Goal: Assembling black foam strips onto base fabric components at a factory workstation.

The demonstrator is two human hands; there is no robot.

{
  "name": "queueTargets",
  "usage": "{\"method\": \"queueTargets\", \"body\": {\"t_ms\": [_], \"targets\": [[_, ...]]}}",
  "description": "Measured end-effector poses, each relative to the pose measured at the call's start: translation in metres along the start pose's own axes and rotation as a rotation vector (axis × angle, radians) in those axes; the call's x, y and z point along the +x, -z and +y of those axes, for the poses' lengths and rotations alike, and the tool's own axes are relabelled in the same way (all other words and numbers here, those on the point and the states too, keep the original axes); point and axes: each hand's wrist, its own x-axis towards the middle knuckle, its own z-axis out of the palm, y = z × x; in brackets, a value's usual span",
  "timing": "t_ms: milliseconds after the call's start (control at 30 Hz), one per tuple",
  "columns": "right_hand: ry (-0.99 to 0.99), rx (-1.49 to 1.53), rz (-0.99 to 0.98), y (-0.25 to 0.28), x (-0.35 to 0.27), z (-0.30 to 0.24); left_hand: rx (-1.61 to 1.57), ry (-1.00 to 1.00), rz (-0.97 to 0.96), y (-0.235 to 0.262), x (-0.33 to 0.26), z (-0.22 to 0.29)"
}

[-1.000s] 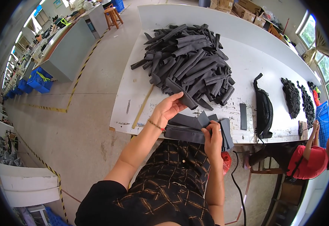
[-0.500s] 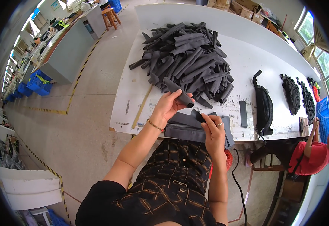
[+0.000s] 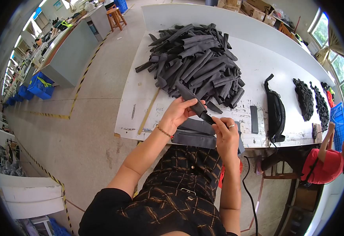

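Observation:
My left hand [image 3: 176,113] is closed around a dark grey fabric tube [image 3: 187,94], which slants down toward my right hand. My right hand [image 3: 227,135] pinches a small dark strip [image 3: 208,118], whose far end meets the tube's near opening. How deep the strip reaches inside, I cannot tell. Below both hands, flat dark grey fabric pieces [image 3: 193,139] lie stacked at the table's front edge. Just beyond my left hand rises a big heap of similar dark fabric tubes [image 3: 199,55].
On the white table [image 3: 254,59] lie a yellowish stick [image 3: 148,111], a flat dark strip [image 3: 254,119], a black waist bag [image 3: 275,114] and dark bundles [image 3: 304,98]. A low white panel [image 3: 203,12] borders the back. A person in red [image 3: 322,167] sits at the right.
My hands have come together: the strip, held apart from the tube before, now touches its opening. The tube has tilted to point more toward my right hand.

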Motion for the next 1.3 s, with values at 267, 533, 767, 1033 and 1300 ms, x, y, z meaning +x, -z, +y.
{"method": "queueTargets", "body": {"t_ms": [267, 533, 767, 1033, 1300], "targets": [[0.128, -0.149, 0.045, 0.008, 0.011, 0.000, 0.012, 0.048, -0.019, -0.005, 0.001, 0.001], [0.248, -0.327, 0.133, 0.002, 0.008, 0.003, -0.011, 0.018, -0.017, -0.012, -0.005, 0.002], [0.234, -0.357, 0.209, -0.013, 0.006, -0.001, 0.046, -0.249, 0.068, -0.038, -0.021, -0.014], [0.092, 0.125, 0.136, -0.042, -0.005, -0.018, -0.079, -0.175, -0.050, -0.059, -0.038, -0.014], [0.223, -0.002, 0.064, -0.030, -0.008, -0.009, -0.029, -0.202, -0.172, -0.051, -0.029, -0.048]]}}
